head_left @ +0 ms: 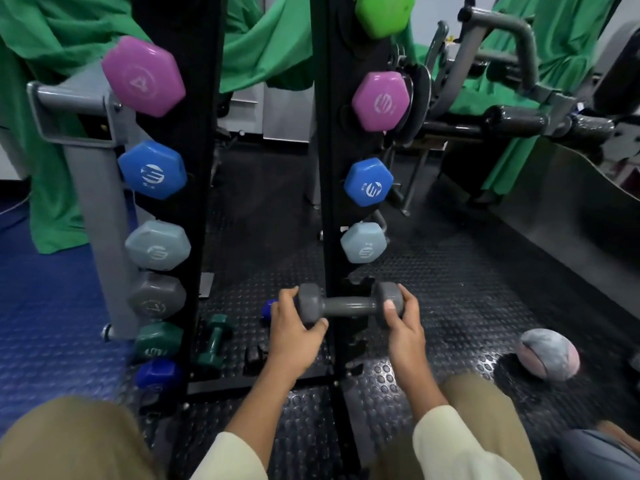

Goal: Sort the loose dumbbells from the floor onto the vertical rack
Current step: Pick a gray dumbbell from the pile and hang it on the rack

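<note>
Nearest the camera, two cream sleeves (460, 445) reach forward over tan trousers toward the rack. The left hand (294, 336) curls its fingers and thumb round the left head of a grey dumbbell (349, 304), and the right hand (403, 323) wraps the right head, thumb on the near face. The dumbbell is held level, its bar crossing in front of the right black upright (332, 168) of the vertical rack, low down, just below the pale grey-blue dumbbell (363, 242) racked there. Above that on the same upright sit a blue (369, 181), a purple (381, 100) and a bright green head (382, 15).

The left upright (194, 202) carries, from top down, purple (143, 76), blue (152, 169), pale grey-blue (157, 245), grey (157, 296), dark green (157, 341) and deep blue heads (157, 374).

On the black studded floor mat (450, 289) between the uprights lies a loose dark green dumbbell (214, 337); another deep blue one (268, 308) shows partly behind the left hand. A blue mat (45, 323) covers the floor at left. A greyish-pink ball (550, 353) rests on the mat at right. Green cloth (263, 39) hangs in the far background, with grey gym machine frames (512, 32) at far right.
</note>
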`<state>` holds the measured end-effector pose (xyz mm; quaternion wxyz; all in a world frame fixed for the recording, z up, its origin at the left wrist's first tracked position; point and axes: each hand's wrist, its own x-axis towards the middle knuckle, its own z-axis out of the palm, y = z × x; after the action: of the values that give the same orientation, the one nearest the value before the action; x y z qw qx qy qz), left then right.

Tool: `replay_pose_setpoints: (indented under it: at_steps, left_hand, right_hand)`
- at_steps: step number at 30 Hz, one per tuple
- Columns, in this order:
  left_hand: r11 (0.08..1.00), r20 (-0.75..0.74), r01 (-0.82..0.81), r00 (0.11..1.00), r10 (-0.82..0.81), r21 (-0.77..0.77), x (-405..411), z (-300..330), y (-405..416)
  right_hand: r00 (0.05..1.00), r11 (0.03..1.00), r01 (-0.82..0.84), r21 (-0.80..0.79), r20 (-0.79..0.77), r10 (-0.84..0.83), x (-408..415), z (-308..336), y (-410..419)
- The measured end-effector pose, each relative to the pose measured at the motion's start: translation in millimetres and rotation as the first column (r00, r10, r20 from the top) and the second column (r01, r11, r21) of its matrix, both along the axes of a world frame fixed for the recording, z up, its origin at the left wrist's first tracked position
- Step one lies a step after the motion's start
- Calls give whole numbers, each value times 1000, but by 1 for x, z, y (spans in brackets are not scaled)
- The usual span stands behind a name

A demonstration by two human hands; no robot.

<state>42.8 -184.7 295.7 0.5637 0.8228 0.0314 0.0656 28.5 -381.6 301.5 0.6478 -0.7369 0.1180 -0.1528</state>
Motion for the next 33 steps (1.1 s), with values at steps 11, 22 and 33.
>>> replay_pose_setpoints:
  at_steps: [11, 22, 33]
  left_hand:
    - [971, -11, 69, 997, -74, -228, 7, -8, -73]
    - [902, 21, -114, 991, 135, -415, 22, -39, -99]
    - [924, -317, 85, 924, -213, -372, 34, -26, -85]
  right_hand:
    - [994, 992, -2, -128, 107, 16, 73, 47, -59]
    - [965, 921, -233, -311, 43, 259, 167, 18, -46]
    - [947, 954, -296, 45, -116, 299, 177, 16, -47]
